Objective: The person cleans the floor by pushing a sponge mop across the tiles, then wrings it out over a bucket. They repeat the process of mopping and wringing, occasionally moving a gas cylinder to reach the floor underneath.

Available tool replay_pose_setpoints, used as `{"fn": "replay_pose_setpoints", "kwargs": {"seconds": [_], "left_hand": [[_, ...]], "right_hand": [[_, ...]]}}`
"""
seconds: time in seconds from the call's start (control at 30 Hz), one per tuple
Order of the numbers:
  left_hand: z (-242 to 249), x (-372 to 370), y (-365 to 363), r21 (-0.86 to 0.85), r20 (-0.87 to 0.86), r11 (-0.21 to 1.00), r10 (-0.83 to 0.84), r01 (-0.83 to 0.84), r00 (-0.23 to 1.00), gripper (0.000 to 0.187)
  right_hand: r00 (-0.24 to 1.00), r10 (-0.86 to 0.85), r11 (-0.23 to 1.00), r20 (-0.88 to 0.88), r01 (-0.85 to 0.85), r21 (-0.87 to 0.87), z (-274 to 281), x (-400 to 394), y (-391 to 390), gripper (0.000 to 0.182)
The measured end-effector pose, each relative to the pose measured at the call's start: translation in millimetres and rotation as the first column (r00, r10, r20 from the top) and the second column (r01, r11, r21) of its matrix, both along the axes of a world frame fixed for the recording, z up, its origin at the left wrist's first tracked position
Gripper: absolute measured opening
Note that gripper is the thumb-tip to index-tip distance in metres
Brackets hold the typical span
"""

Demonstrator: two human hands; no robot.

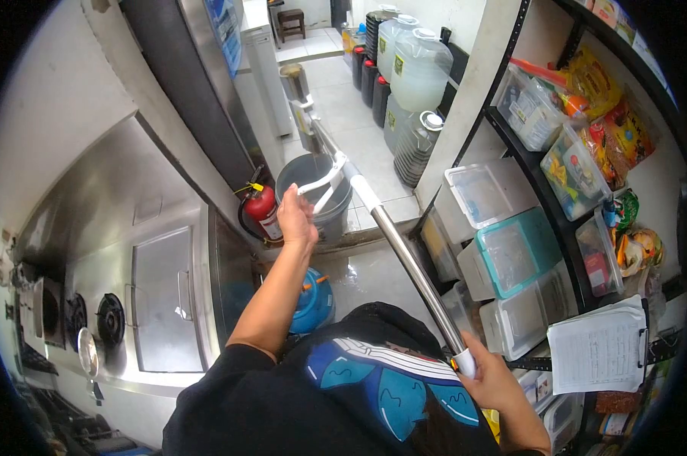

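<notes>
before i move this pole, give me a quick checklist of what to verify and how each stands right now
1. Right hand gripping the pole: ok, fingers closed around its near white end.
2. Left hand at the lever: ok, at its free end; firmness of grip can't be judged.
3. Space left of the bucket clear: not ok, the extinguisher stands close by.
4. Bucket's water level: cannot tell, too little of the inside shows.
5. Floor dry nearby: cannot tell, its shine may be water or reflected light.
</notes>
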State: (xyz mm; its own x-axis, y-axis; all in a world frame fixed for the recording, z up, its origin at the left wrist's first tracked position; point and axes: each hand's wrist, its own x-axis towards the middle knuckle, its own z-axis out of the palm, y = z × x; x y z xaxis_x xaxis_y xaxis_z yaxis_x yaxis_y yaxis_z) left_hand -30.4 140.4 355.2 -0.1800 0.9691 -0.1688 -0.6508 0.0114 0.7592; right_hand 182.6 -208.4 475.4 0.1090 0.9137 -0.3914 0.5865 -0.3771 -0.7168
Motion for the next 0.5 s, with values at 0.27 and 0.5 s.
{"fn": "replay_pose_setpoints", "kwargs": {"seconds": [0.27, 0.5], "left_hand": [[-9.5, -7.5, 16.5, 0.047, -0.014, 0.999, 0.003, -0.003, 1.000, 0.023], [-10.0, -19.4, 65.8, 0.043, -0.049, 0.999, 0.020, -0.018, 0.999, 0.024]], "right_hand": [[0.998, -0.034, 0.991, 0.062, 0.042, -0.127, 17.5, -7.1, 8.9, 0.067], [0.999, -0.017, 0.996, 0.038, 0.021, -0.085, 6.6, -3.9, 1.5, 0.068]]}}
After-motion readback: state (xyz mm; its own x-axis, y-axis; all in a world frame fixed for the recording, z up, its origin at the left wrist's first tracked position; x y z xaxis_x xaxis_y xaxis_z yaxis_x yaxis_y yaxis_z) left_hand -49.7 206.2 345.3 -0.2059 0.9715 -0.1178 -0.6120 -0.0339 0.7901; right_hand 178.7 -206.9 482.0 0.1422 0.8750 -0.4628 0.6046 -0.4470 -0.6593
